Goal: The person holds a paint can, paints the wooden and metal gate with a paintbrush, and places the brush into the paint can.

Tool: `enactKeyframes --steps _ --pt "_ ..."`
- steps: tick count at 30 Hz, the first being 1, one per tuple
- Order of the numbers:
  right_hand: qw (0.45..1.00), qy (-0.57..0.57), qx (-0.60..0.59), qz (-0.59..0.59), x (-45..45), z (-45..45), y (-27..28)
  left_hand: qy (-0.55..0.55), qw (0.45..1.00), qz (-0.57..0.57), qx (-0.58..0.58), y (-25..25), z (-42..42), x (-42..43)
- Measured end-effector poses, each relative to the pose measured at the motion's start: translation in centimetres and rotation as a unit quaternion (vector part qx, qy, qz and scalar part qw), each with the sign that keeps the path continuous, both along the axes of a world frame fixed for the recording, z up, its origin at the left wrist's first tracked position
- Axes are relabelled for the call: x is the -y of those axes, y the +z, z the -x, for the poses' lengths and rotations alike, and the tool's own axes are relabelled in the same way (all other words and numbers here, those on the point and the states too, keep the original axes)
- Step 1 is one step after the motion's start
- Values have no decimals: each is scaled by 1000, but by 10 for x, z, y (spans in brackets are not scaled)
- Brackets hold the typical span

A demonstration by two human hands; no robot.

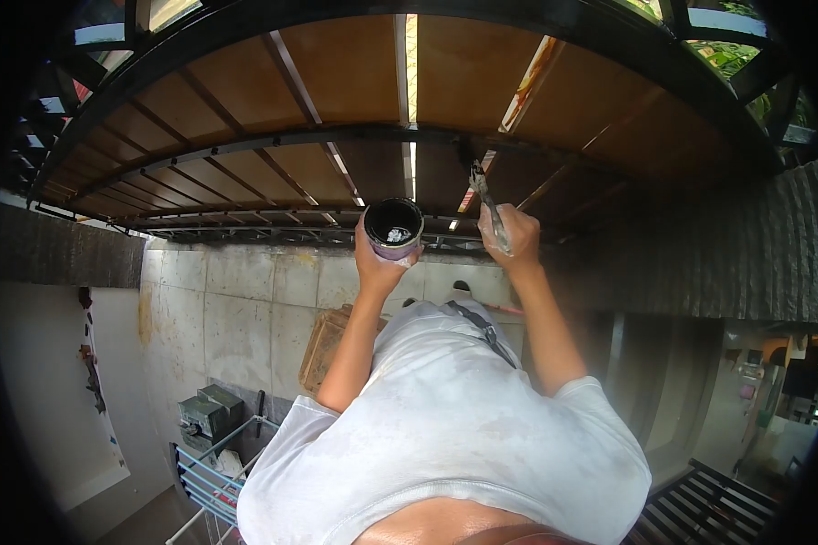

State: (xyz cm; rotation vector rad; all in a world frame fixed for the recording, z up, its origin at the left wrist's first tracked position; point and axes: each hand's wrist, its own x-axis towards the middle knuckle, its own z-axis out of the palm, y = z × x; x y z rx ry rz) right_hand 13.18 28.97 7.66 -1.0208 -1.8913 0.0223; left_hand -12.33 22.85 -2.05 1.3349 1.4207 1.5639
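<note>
Head view, upper centre: our left hand (384,274) grasped an open can (393,252), our right hand (521,240) a brush (483,191); tilting the can, we judged, risked spilling dark liquid (386,221).

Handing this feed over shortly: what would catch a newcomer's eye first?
Likely the white shirt, filling the lower middle. Just above, the left hand holds a can of dark liquid, and the right hand a brush near the dark frame. Brown panels span the top.
</note>
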Motion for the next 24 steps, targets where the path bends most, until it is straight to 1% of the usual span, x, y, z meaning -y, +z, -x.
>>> enactKeyframes --steps 2,5,8,9,12,13,16,19,22,23,24 --pt "999 10 -39 -13 0 3 8 0 1000 1 0 1 -1 1" --pt "999 -6 -47 19 4 18 15 1 1000 0 2 2 -2 1" --pt "998 -17 6 62 2 16 19 3 1000 1 2 2 0 4" --pt "995 -29 -13 98 4 12 23 5 1000 1 2 3 1 4" --pt "994 -47 -39 86 4 -3 30 8 1000 3 5 3 1 6" --pt "995 -4 -63 75 0 -9 25 10 1000 0 6 2 2 5" --pt "974 24 -147 173 1 -13 27 13 1000 -2 4 2 5 6" --pt "982 45 -131 128 -10 -14 38 15 1000 -4 1 2 6 6" --pt "984 60 -126 110 -23 -14 54 15 1000 -7 -3 3 6 6" --pt "987 50 -111 105 -24 -11 61 15 1000 -7 -4 3 6 6" --pt "989 69 -93 97 -23 -6 66 14 1000 -8 -5 3 6 5"
